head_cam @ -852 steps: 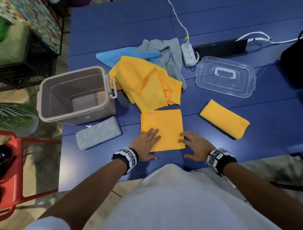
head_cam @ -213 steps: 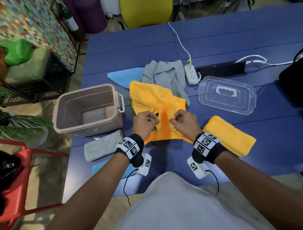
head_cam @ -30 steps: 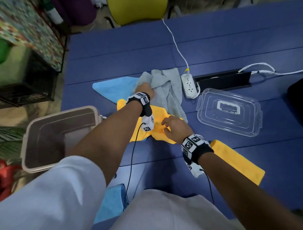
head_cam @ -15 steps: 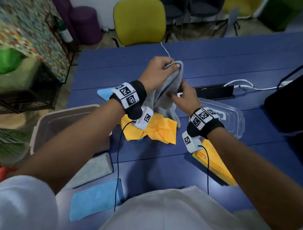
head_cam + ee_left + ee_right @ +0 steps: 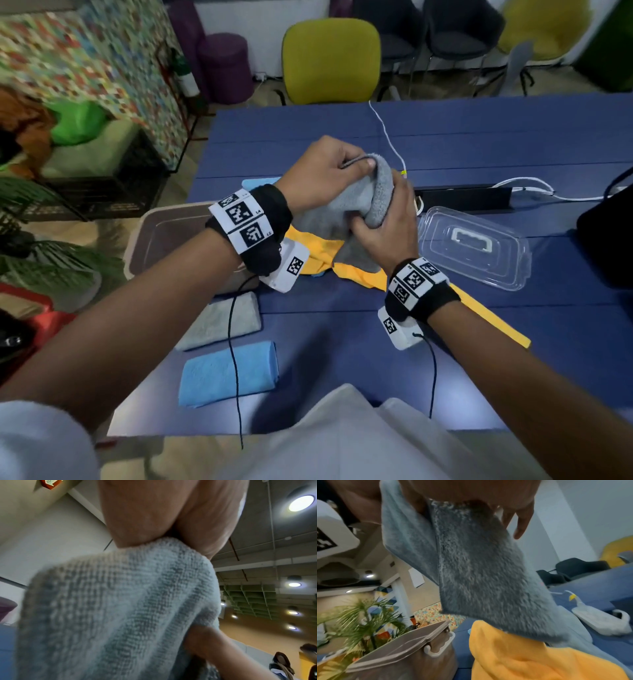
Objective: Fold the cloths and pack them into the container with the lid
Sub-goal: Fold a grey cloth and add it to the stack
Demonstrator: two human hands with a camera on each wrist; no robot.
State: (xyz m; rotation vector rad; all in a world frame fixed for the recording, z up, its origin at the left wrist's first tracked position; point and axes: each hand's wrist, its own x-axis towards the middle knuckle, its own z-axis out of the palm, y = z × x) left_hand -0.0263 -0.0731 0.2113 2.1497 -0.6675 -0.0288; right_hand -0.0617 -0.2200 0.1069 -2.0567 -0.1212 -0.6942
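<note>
A grey cloth (image 5: 346, 216) hangs lifted above the blue table (image 5: 479, 144), held by both hands. My left hand (image 5: 329, 171) pinches its top edge, and the cloth (image 5: 120, 608) fills the left wrist view. My right hand (image 5: 387, 219) grips the cloth lower down on its right side; the grey cloth (image 5: 484, 577) drapes from it in the right wrist view. Under it lies a crumpled yellow cloth (image 5: 318, 253) (image 5: 530, 655). The beige container (image 5: 161, 236) (image 5: 406, 654) stands open at the left. Its clear lid (image 5: 476, 246) lies at the right.
Folded cloths lie near me: a grey one (image 5: 222, 318), a blue one (image 5: 229, 373) and a yellow one (image 5: 493, 325) under my right forearm. A blue cloth (image 5: 260, 183), a power strip (image 5: 597, 619) with white cable (image 5: 387, 133) and a black bar (image 5: 466, 198) sit behind.
Since a second ago my left hand has lifted the grey cloth off the table. My right hand left the yellow cloth and now grips the grey one lower down.
</note>
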